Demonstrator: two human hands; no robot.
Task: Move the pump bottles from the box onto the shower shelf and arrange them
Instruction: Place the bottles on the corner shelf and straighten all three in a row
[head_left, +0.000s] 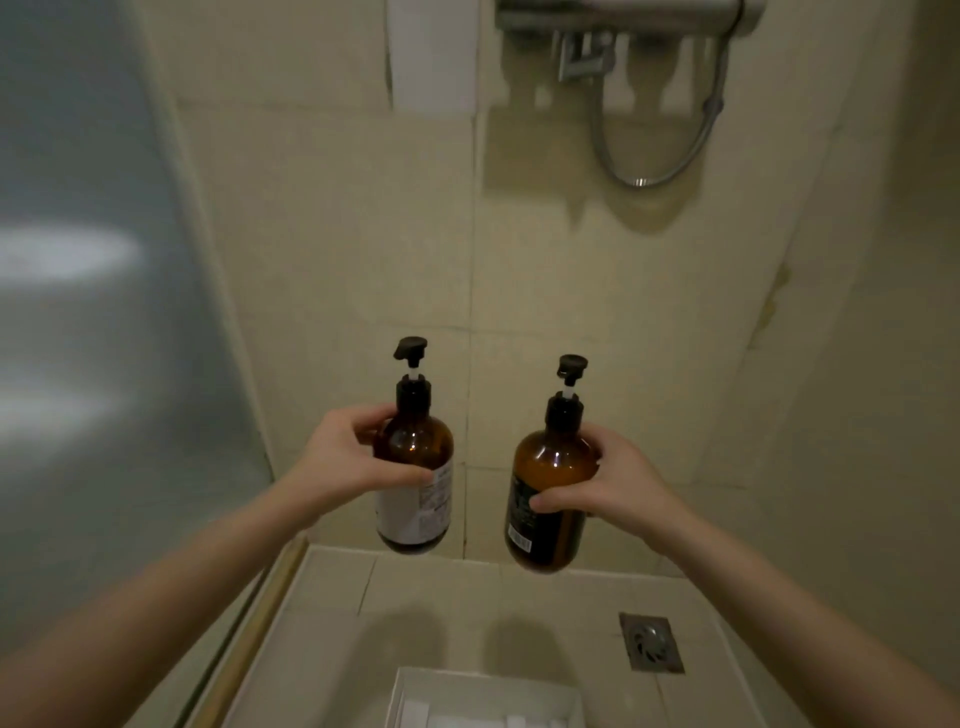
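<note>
Two amber pump bottles held upright — left hand (343, 457) wraps the white-labelled bottle (414, 467), right hand (618, 483) the dark-labelled bottle (550, 493).

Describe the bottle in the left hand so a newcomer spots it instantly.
Start at the beige tiled shower wall under the chrome mixer; two amber pump bottles are held up in front of it. The left hand grips the left bottle. Unlike the dark-labelled bottle beside it, this one has a white label.

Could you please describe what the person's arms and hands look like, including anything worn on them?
Both forearms are bare as far as the frame shows, with no sleeves visible. The left hand and right hand wear no gloves, and no rings, watch or bracelet can be seen.
</note>
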